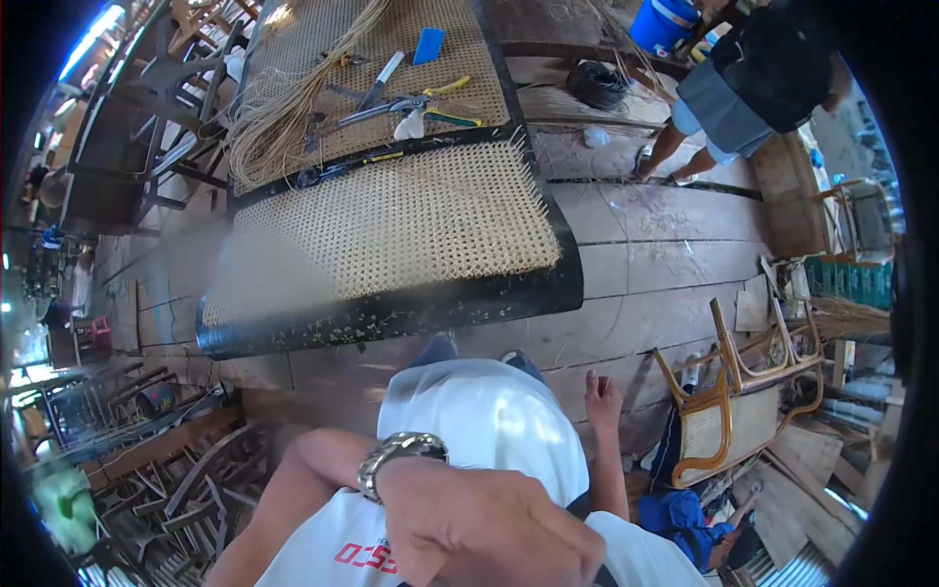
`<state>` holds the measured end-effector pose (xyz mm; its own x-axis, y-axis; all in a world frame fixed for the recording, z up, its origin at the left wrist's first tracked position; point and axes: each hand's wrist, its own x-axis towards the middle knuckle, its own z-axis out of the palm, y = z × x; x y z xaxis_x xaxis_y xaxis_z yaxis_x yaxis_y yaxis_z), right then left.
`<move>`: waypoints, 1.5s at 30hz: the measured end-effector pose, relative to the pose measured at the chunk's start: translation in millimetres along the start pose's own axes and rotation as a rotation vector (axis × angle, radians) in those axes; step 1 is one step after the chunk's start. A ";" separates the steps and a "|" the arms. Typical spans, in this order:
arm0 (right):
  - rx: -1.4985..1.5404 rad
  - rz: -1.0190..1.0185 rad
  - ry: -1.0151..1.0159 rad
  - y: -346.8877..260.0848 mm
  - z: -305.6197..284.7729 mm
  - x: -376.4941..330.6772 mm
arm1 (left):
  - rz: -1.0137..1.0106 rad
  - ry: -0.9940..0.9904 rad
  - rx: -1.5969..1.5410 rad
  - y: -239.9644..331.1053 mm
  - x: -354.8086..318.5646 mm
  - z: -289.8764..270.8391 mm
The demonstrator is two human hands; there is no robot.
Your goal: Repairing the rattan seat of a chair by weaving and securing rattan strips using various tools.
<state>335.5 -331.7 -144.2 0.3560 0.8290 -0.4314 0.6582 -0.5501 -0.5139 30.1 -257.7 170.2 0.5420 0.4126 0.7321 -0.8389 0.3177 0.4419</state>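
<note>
The left hand point(489, 528) is raised close under the camera, wristwatch point(401, 452) toward the lens; only its back shows, so whether its grip is spread or pressed together cannot be told, and nothing is seen in it. The right hand point(602, 396) hangs low beside the white shirt, fingers loosely spread, holding nothing.

The nearest work is the black-framed cane panel point(391, 240), lying ahead of both hands, well apart from them. Beyond it, on a second woven panel point(313, 49), lie pliers with yellow handles point(430, 103), a blue scraper point(428, 44) and a coil of cane strands point(284, 112).

To handle the panel well, I would take it by the black frame, not the weave: loose strand ends bristle along its far-right edge.

Room is widest on the wooden floor point(646, 264) right of the panel. Chair parts point(147, 470) crowd the left; a cane chair point(734, 401) lies to the right, probably tipped over. Another person point(753, 78) stands beyond.
</note>
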 end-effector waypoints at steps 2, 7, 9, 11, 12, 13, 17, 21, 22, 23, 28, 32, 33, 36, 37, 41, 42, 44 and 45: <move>-0.063 -0.022 0.007 -8.9 -3.6 3.1 | 0.035 -0.073 0.090 -12.9 -4.5 1.9; -0.025 -0.024 -0.055 12.8 10.1 27.7 | 0.202 0.020 0.324 -26.0 -6.8 13.8; 0.039 -0.015 -0.069 30.8 9.0 30.6 | 0.162 0.095 0.170 -26.6 1.5 12.9; 0.121 0.112 -0.154 -17.0 -13.3 13.6 | 0.156 0.164 0.138 -29.7 12.4 9.0; 0.122 0.111 -0.161 -15.6 -12.1 13.4 | 0.154 0.193 0.117 -32.6 20.1 9.2; 0.147 0.084 -0.154 -12.3 -10.7 13.4 | 0.178 0.076 -0.024 -42.6 26.0 12.4; 0.119 0.030 -0.180 4.0 -5.3 15.1 | 0.031 0.335 0.000 -32.5 30.6 46.6; 0.153 0.018 -0.167 22.1 4.5 17.7 | -0.026 0.396 0.125 -34.3 40.9 53.4; 0.298 0.066 -0.146 25.6 12.0 18.4 | -0.013 0.332 0.065 -35.4 38.4 54.3; 0.370 0.093 -0.135 31.6 13.0 19.8 | 0.000 0.268 0.004 -36.4 35.8 54.8; 0.331 0.064 -0.217 -6.5 -13.9 15.1 | 0.294 0.070 0.162 -51.0 22.7 37.0; 0.400 -0.092 -0.323 -67.0 -45.6 0.5 | -0.318 0.600 0.718 -47.4 11.9 25.4; 0.410 -0.197 -0.335 -88.7 -51.5 -5.7 | -0.418 0.770 0.897 -54.9 0.4 13.5; 0.101 -0.569 -0.151 -136.7 -51.1 -11.1 | -0.562 1.061 1.273 -81.6 -42.2 -35.8; 0.019 -0.635 -0.151 -155.3 -56.9 -20.6 | -0.553 1.089 1.344 -90.2 -59.2 -52.9; -0.194 -0.781 -0.066 -167.9 -49.7 -14.9 | -0.611 1.084 1.208 -108.9 -70.1 -87.5; -0.190 -0.783 -0.076 -176.0 -46.4 -18.8 | -0.583 1.128 1.142 -111.8 -76.0 -92.0; -0.253 -0.587 -0.142 -191.6 -55.4 -29.6 | -0.550 1.163 1.060 -115.4 -82.0 -100.1; -0.255 -0.584 -0.149 -191.6 -60.0 -33.4 | -0.555 1.171 1.051 -114.4 -87.1 -102.3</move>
<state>237.4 -247.9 13.2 -0.1912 0.9512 -0.2422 0.8589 0.0427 -0.5104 84.0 -242.7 2.8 0.1002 0.9811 -0.1657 0.0522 0.1611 0.9856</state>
